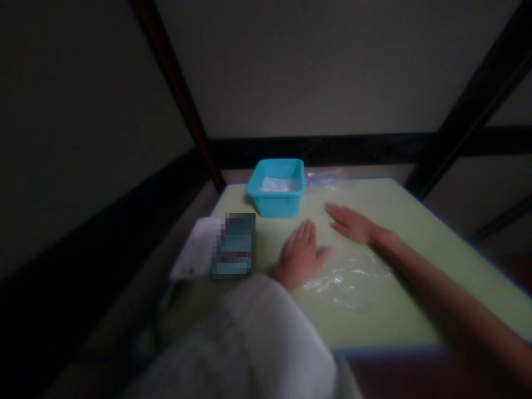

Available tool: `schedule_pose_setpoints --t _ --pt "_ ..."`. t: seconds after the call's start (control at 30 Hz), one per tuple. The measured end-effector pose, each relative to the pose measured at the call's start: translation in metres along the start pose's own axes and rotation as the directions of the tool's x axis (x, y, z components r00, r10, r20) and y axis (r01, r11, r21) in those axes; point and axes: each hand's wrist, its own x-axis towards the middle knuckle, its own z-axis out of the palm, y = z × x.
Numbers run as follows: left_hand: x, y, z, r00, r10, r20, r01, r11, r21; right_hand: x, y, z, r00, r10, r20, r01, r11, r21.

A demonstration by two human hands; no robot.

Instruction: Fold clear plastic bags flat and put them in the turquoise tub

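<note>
My left hand (302, 257) lies flat, palm down, over the yellow-green tabletop (386, 324), its fingers stretched out and its thumb apart. Farther right, my right hand (351, 223) is also flat, with fingers pointing to the left. Neither hand grips anything. A clear, crinkled plastic bag or sheet (343, 282) lies flat between and below the hands, near my left thumb; its exact outline is hard to make out. Beyond my left hand stands a turquoise plastic basin (278, 205) with something whitish or clear inside.
Left of my left hand lies a dark phone-like device (236, 244) with a blurred screen, beside a white flat object (197, 247). More clear plastic (326, 177) lies at the table's back edge, right of the basin. A wall with dark beams (366, 149) stands behind.
</note>
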Motion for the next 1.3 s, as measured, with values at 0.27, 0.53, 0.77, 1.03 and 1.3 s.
schedule_pose_setpoints --t 0.27,0.53,0.77,1.03,1.3 --pt "-0.008 -0.016 -0.002 0.999 0.037 -0.014 -0.037 0.999 0.003 0.000 0.000 0.002 1.000 -0.012 -0.010 0.012 1.000 0.006" --pt "-0.020 -0.032 -0.004 0.995 0.087 -0.047 -0.087 0.996 -0.008 0.000 0.002 0.002 1.000 -0.005 -0.010 0.006 1.000 0.020" --pt "-0.026 -0.042 -0.003 0.993 0.103 -0.055 -0.104 0.994 -0.016 0.000 0.002 0.001 1.000 -0.002 0.002 0.002 0.999 0.032" --pt "-0.026 -0.034 -0.009 0.993 0.095 -0.068 -0.095 0.995 0.005 -0.009 0.019 0.002 0.997 0.072 -0.001 -0.072 0.997 0.015" --pt "-0.024 -0.036 -0.005 0.991 0.105 -0.081 -0.103 0.994 0.021 -0.047 0.004 -0.039 0.922 0.357 -0.150 -0.351 0.934 0.064"
